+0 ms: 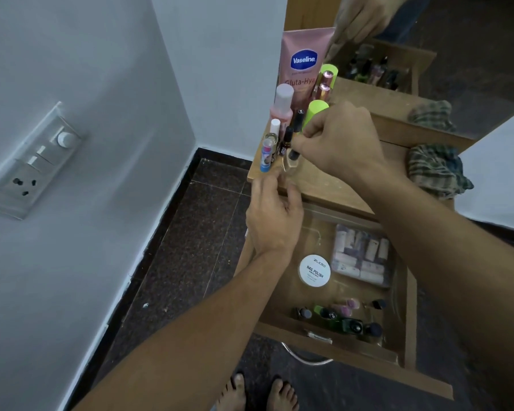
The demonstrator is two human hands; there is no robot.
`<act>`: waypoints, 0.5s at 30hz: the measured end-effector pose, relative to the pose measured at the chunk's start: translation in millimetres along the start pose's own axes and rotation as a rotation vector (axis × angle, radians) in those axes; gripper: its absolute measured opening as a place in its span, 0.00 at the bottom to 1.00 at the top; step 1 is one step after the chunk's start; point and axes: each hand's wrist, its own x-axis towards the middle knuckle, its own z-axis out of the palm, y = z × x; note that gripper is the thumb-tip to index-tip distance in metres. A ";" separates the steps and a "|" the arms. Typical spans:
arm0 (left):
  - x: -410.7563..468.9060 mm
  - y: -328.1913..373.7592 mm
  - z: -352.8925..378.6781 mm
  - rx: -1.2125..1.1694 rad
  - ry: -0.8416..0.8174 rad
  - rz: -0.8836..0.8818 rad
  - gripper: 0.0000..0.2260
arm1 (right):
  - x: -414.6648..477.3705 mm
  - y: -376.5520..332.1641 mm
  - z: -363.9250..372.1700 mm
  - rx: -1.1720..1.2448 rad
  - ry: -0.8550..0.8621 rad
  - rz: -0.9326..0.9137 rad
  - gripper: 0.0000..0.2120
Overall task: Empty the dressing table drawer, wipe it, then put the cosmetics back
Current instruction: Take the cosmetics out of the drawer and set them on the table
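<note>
The wooden drawer (410, 315) stands pulled out below the dressing table top (324, 185). In it lie a white round nail polish remover tub (313, 270), a clear pouch of small tubes (362, 258) and several nail polish bottles (339, 314) along its front. My right hand (339, 140) pinches the black cap of a small bottle (293, 161) standing on the top's left corner. My left hand (275, 215) holds that bottle's base at the table edge. Behind them stand a pink Vaseline tube (301, 63), a pink bottle (281, 109), a blue lip balm stick (266, 155) and green-capped items (316, 109).
A checked cloth (436, 170) lies on the table top at the right. A mirror (428, 54) behind the table reflects the drawer and a hand. A wall with a switch and socket panel (33, 161) is on the left. Dark tiled floor and my bare feet (255, 393) are below.
</note>
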 end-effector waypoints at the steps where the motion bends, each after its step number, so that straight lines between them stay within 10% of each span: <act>1: 2.1 -1.3 0.0 0.006 -0.001 -0.014 0.15 | 2.7 -0.8 3.1 -0.002 0.010 0.002 0.08; 15: 14.4 -10.9 9.1 -0.024 0.083 -0.016 0.13 | 16.5 0.6 29.0 0.062 0.049 0.053 0.12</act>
